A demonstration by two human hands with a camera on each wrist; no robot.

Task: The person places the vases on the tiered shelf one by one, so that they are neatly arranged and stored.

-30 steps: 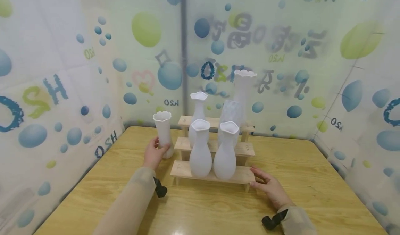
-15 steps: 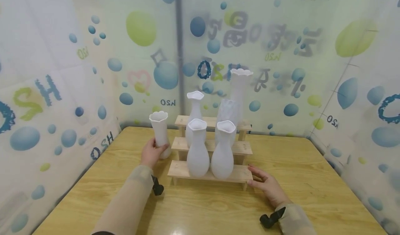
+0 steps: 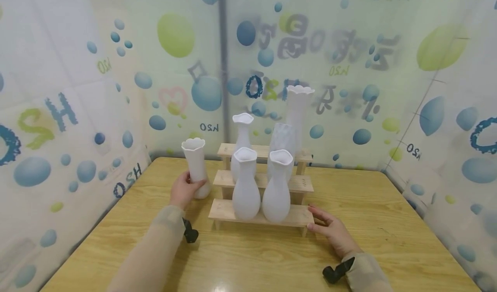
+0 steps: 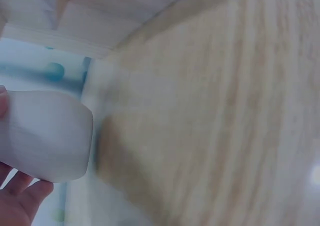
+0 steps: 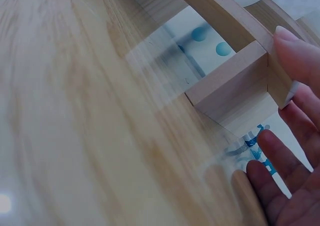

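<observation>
A slender white vase [image 3: 196,164] with a scalloped rim stands nearly upright left of the wooden tiered stand [image 3: 303,215]. My left hand [image 3: 184,190] grips it around its lower body. In the left wrist view the lower end of this vase [image 4: 50,136] shows close to the tabletop; I cannot tell whether it touches. At the stand's right end, my right hand [image 3: 335,232] holds the bottom tier's corner, thumb in front and fingertips at the end. Two white vases, one left [image 3: 246,193] and one right [image 3: 277,195], stand on that bottom tier.
Higher on the stand are a wavy-rimmed vase [image 3: 243,132], a textured vase [image 3: 281,139] and a tall scalloped vase [image 3: 300,106]. A wooden table [image 3: 248,257] lies beneath. Patterned curtains [image 3: 330,33] enclose the back and sides.
My left hand has shifted slightly left with the vase, away from the stand. My right hand stays at the stand's corner. The head view has turned a little.
</observation>
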